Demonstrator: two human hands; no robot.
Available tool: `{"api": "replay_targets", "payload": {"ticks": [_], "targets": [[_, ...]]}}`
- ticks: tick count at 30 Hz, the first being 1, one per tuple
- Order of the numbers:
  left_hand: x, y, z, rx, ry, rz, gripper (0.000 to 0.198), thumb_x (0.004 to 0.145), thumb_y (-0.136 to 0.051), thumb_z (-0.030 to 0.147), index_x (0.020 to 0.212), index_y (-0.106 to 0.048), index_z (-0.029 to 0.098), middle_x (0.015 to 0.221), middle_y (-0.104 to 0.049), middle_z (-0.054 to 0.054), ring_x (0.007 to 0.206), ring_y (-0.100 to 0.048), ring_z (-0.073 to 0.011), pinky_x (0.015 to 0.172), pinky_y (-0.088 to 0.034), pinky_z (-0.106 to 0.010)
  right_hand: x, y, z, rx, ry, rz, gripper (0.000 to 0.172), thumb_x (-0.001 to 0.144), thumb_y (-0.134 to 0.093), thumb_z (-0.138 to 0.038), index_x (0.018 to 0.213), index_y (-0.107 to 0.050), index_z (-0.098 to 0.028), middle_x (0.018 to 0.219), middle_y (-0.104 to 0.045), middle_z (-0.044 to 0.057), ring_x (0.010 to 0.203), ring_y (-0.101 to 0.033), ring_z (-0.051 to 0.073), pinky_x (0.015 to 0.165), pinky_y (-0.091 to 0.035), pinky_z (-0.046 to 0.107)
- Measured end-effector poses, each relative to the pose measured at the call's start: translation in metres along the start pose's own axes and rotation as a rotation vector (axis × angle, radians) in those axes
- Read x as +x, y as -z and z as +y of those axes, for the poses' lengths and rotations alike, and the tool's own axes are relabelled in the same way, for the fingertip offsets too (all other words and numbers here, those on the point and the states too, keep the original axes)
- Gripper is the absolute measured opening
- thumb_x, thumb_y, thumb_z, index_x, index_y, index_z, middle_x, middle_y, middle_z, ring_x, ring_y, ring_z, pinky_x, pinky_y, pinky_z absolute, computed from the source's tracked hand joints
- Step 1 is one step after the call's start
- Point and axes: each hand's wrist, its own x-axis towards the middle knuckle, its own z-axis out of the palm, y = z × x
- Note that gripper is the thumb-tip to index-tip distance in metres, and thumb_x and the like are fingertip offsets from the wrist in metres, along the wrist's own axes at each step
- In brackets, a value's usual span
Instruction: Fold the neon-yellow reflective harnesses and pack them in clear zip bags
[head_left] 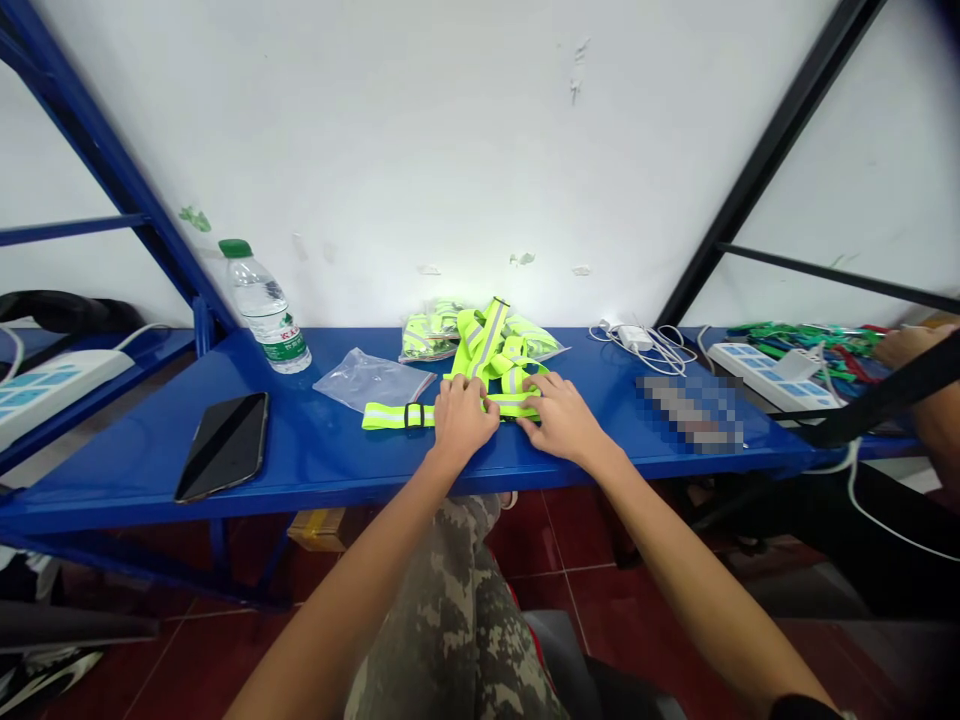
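A neon yellow reflective strap (pixel 379 415) with a grey stripe lies along the front of the table, and a black buckle (pixel 414 415) sits near its left end. My left hand (pixel 463 415) is closed on the strap just right of that buckle, its fingers bent down. My right hand (pixel 564 418) grips the same band farther right between thumb and fingers. Behind my hands rises a loose heap of more neon webbing (pixel 484 345), which seems joined to the strap; where they meet is partly hidden by my fingers.
A clear plastic bag (pixel 371 380) lies to the left, with a water bottle (pixel 270 315) and phone (pixel 223 447) beyond. Bagged neon straps (pixel 431 332) rest by the wall. To the right are a charger with white cable (pixel 636 338), a blurred-out item (pixel 694 412) and another person's hand (pixel 911 345).
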Motion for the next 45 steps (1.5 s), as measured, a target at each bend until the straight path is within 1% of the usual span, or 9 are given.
{"api": "replay_targets", "payload": {"ticks": [9, 15, 19, 23, 30, 37, 41, 43, 45], "targets": [[0.000, 0.002, -0.002, -0.049, 0.013, -0.019, 0.010, 0.084, -0.053, 0.020, 0.085, -0.062, 0.018, 0.096, -0.065, -0.010, 0.099, -0.055, -0.0275, 0.083, -0.044, -0.038, 0.004, -0.020, -0.034, -0.019, -0.033, 0.040, 0.030, 0.095, -0.048, -0.022, 0.121, -0.063, -0.020, 0.107, -0.064, 0.012, 0.096, -0.054, 0.026, 0.083, -0.046, 0.039], [-0.003, 0.003, -0.002, -0.084, 0.017, 0.021, 0.022, 0.091, -0.043, 0.020, 0.091, -0.065, 0.016, 0.099, -0.067, -0.012, 0.100, -0.055, -0.0275, 0.086, -0.044, -0.038, 0.002, -0.019, -0.040, -0.073, -0.098, -0.003, 0.031, 0.095, -0.048, -0.021, 0.122, -0.061, -0.028, 0.109, -0.062, 0.012, 0.095, -0.053, 0.027, 0.058, -0.044, 0.030], [-0.015, 0.020, -0.010, -0.046, 0.034, 0.116, 0.029, 0.095, -0.040, 0.029, 0.098, -0.067, 0.017, 0.108, -0.067, -0.014, 0.111, -0.052, -0.0305, 0.097, -0.039, -0.044, 0.003, -0.018, -0.043, -0.080, -0.105, 0.004, 0.032, 0.093, -0.050, -0.017, 0.121, -0.062, -0.029, 0.110, -0.061, 0.013, 0.094, -0.053, 0.026, 0.055, -0.044, 0.028], [-0.031, 0.044, -0.033, 0.161, 0.226, 0.204, 0.044, 0.093, -0.044, 0.046, 0.122, -0.061, 0.016, 0.133, -0.054, -0.020, 0.127, -0.040, -0.0418, 0.100, -0.033, -0.058, 0.002, -0.019, -0.045, -0.080, -0.128, -0.009, 0.033, 0.094, -0.049, -0.019, 0.123, -0.062, -0.028, 0.111, -0.061, 0.013, 0.094, -0.054, 0.028, 0.054, -0.045, 0.029], [-0.041, 0.068, -0.062, 0.219, 0.492, -0.050, 0.076, 0.084, -0.048, 0.064, 0.140, -0.047, 0.014, 0.127, -0.056, -0.027, 0.117, -0.048, -0.0464, 0.090, -0.040, -0.061, -0.004, -0.021, -0.042, -0.020, -0.150, 0.028, 0.031, 0.096, -0.048, -0.023, 0.122, -0.064, -0.028, 0.113, -0.061, 0.013, 0.099, -0.053, 0.027, 0.060, -0.048, 0.029], [-0.026, 0.069, -0.069, -0.198, 0.453, 0.043, 0.069, 0.074, -0.065, 0.023, 0.139, -0.044, 0.019, 0.102, -0.070, -0.012, 0.096, -0.066, -0.0306, 0.084, -0.049, -0.040, -0.006, -0.027, -0.041, -0.015, -0.120, 0.114, 0.030, 0.093, -0.051, -0.021, 0.119, -0.065, -0.027, 0.109, -0.062, 0.012, 0.096, -0.052, 0.026, 0.059, -0.048, 0.029], [-0.007, 0.064, -0.045, -0.369, 0.392, 0.217, 0.037, 0.075, -0.063, 0.021, 0.112, -0.060, 0.017, 0.089, -0.071, -0.007, 0.079, -0.068, -0.0225, 0.078, -0.051, -0.033, -0.005, -0.026, -0.043, -0.013, -0.141, 0.092, 0.030, 0.094, -0.050, -0.021, 0.118, -0.066, -0.026, 0.106, -0.062, 0.012, 0.095, -0.052, 0.027, 0.061, -0.048, 0.030], [0.001, 0.055, -0.029, -0.478, 0.253, 0.266, 0.023, 0.082, -0.060, 0.027, 0.103, -0.061, 0.017, 0.085, -0.070, -0.005, 0.074, -0.067, -0.0185, 0.073, -0.051, -0.029, -0.004, -0.026, -0.043, -0.003, -0.149, 0.086, 0.029, 0.094, -0.050, -0.021, 0.118, -0.066, -0.027, 0.104, -0.062, 0.012, 0.095, -0.052, 0.027, 0.063, -0.049, 0.031], [0.007, 0.042, -0.016, -0.520, 0.009, 0.162, 0.016, 0.086, -0.057, 0.032, 0.091, -0.063, 0.018, 0.082, -0.070, -0.005, 0.075, -0.066, -0.0169, 0.072, -0.050, -0.027, -0.004, -0.025, -0.042, 0.011, -0.152, 0.080, 0.029, 0.093, -0.050, -0.021, 0.117, -0.066, -0.025, 0.102, -0.061, 0.012, 0.096, -0.052, 0.027, 0.069, -0.050, 0.034]]}}
